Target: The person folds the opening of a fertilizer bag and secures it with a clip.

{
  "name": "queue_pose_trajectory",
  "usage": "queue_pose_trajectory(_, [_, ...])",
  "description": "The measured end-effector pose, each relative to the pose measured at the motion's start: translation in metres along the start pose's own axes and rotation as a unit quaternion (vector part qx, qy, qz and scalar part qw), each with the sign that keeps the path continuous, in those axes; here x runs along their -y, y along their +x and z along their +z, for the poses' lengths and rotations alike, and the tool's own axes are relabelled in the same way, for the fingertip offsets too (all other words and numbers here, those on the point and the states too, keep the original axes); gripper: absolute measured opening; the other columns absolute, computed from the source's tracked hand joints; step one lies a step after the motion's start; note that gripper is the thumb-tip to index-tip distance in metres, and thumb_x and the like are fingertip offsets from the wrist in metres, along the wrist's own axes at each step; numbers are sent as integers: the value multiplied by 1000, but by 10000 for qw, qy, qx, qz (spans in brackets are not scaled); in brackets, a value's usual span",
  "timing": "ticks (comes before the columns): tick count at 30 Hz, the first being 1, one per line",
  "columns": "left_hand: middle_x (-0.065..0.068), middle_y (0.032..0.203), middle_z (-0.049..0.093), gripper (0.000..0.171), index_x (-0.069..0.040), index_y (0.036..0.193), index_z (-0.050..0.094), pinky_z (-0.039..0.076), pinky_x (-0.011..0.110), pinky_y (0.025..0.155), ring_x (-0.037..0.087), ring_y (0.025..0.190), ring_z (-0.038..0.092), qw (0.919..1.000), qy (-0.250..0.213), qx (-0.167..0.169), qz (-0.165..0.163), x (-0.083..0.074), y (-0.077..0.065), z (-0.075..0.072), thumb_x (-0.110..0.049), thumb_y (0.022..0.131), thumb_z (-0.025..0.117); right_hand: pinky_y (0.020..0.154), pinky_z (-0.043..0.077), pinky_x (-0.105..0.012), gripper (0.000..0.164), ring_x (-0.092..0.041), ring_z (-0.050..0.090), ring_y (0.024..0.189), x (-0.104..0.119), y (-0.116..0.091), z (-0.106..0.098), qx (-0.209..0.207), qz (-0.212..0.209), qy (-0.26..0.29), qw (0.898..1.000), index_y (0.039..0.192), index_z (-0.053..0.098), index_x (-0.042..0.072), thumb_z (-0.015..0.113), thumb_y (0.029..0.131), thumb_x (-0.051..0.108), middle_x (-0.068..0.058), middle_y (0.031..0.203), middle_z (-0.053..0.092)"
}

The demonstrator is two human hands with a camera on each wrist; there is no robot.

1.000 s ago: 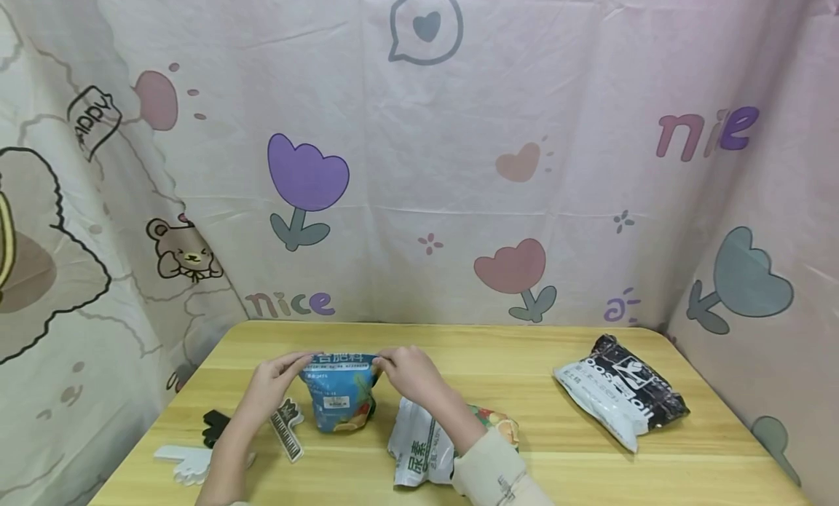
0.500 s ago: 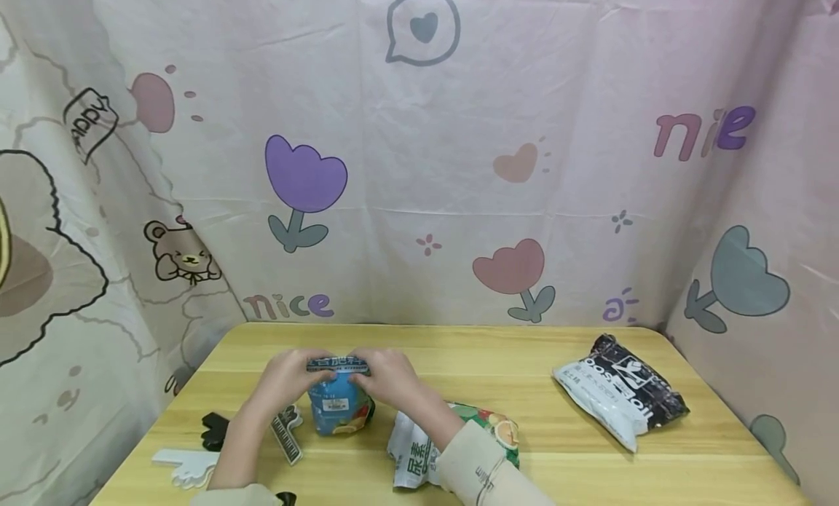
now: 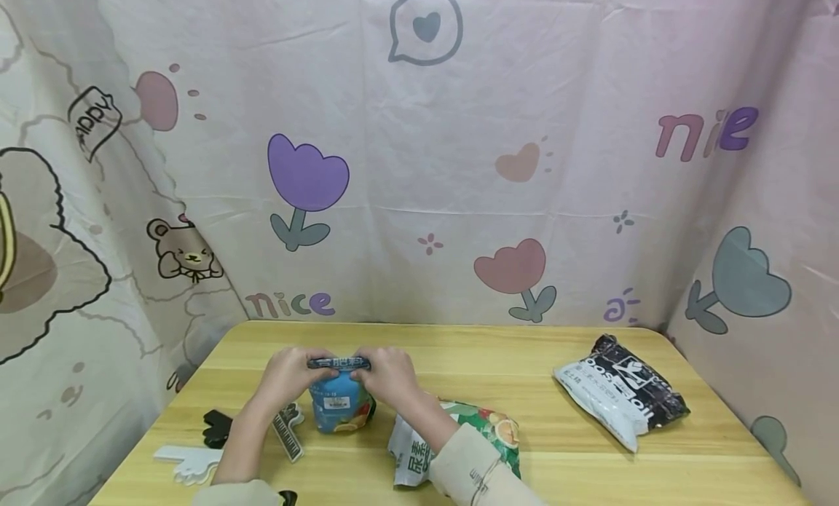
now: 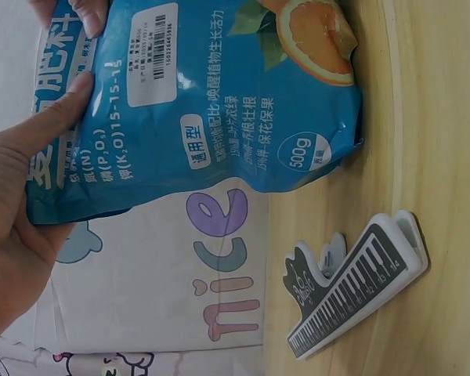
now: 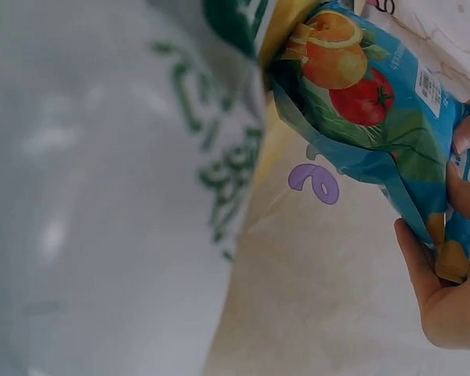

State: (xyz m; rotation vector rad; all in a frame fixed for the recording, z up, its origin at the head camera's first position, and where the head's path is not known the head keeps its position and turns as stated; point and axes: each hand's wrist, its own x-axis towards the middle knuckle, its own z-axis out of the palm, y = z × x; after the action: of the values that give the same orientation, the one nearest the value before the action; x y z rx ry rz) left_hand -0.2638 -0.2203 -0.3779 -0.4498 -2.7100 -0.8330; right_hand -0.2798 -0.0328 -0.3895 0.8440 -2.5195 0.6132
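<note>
A blue fertilizer bag (image 3: pixel 341 411) with printed fruit stands on the table, its top edge folded over. My left hand (image 3: pixel 286 378) pinches the left side of the fold, thumb on the front. On the other side, my right hand (image 3: pixel 391 378) pinches the fold the same way. In the left wrist view the bag (image 4: pixel 227 110) shows a barcode label and a 500g mark, and fingertips of the right hand are at the top. The right wrist view shows oranges and a tomato printed on the bag (image 5: pixel 360 98). A piano-key sealing clip (image 4: pixel 352 286) lies near the bag's base.
A white-and-green urea bag (image 3: pixel 409 455) lies under my right forearm. A black-and-white bag (image 3: pixel 623 393) lies at the table's right. Left of my left forearm are a black clip (image 3: pixel 216 427) and a white hand-shaped clip (image 3: pixel 186 464). A patterned curtain (image 3: pixel 419 164) hangs behind the table.
Both hands have moved inward from the bag's top corners and now grip its top closer together. The top band has been folded down, so less of its large lettering shows.
</note>
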Motion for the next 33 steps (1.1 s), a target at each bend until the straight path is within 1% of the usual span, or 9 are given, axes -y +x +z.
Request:
queue_pose_trajectory(6, [-3, 78, 68, 14, -15, 88, 73, 47, 30, 58, 7, 64, 59, 10000, 3, -36, -10, 0, -1, 1, -17, 74, 76, 48, 39, -16, 17, -6, 55, 60, 0, -1, 1, -61, 29, 7, 10000, 89, 71, 17, 75, 76, 27, 7, 76, 67])
queue_pose_trajectory(12, [-3, 79, 68, 14, -15, 89, 73, 46, 30, 58, 7, 65, 58, 10000, 24, -59, 5, 1, -1, 1, -18, 75, 75, 48, 38, -15, 12, -3, 54, 58, 0, 0, 0, 3, -49, 12, 10000, 89, 71, 18, 69, 82, 27, 8, 76, 67])
queue_pose_trajectory(16, [-3, 81, 68, 12, -16, 88, 73, 46, 31, 58, 9, 67, 60, 9999, 25, -119, 93, 1, -3, 1, -19, 77, 74, 47, 38, -14, 13, -2, 54, 58, 0, 0, -1, 6, -78, 22, 10000, 89, 71, 18, 65, 85, 29, 8, 76, 67])
queue_pose_trajectory(19, [-4, 82, 68, 10, -16, 87, 73, 47, 32, 59, 11, 70, 61, 9998, 21, -156, 132, 2, -4, 1, -20, 77, 74, 47, 37, -14, 13, -2, 52, 56, 1, 0, 0, -21, -26, 46, 10000, 89, 71, 19, 65, 85, 29, 9, 75, 66])
queue_pose_trajectory(23, [-3, 81, 68, 9, -16, 86, 73, 47, 32, 60, 13, 71, 61, 9998, 4, -188, 93, 3, -5, 2, -19, 77, 74, 45, 35, -14, 12, -1, 49, 54, 2, 0, 1, -111, 53, 68, 9999, 86, 71, 19, 66, 84, 29, 9, 73, 66])
queue_pose_trajectory(27, [-3, 81, 68, 8, -16, 85, 73, 48, 33, 60, 12, 71, 61, 9998, -12, -205, 24, 3, -5, 3, -18, 77, 74, 45, 36, -14, 11, -2, 51, 54, 2, 0, 2, -153, 84, 82, 9998, 85, 72, 19, 66, 84, 28, 8, 72, 66])
queue_pose_trajectory(30, [-4, 81, 68, 8, -17, 85, 73, 47, 32, 60, 11, 70, 61, 9998, -64, -191, -1, 3, -4, 4, -20, 78, 73, 46, 36, -15, 12, -3, 52, 55, 2, -1, 1, -69, 93, 93, 9999, 87, 71, 19, 64, 85, 29, 8, 73, 66])
queue_pose_trajectory(33, [-4, 82, 68, 9, -17, 86, 73, 48, 32, 60, 11, 71, 61, 9997, -140, -188, 12, 4, -4, 3, -23, 80, 71, 50, 39, -15, 17, -2, 53, 59, 0, 0, -1, 191, 136, 268, 9994, 91, 71, 20, 58, 89, 31, 9, 76, 66])
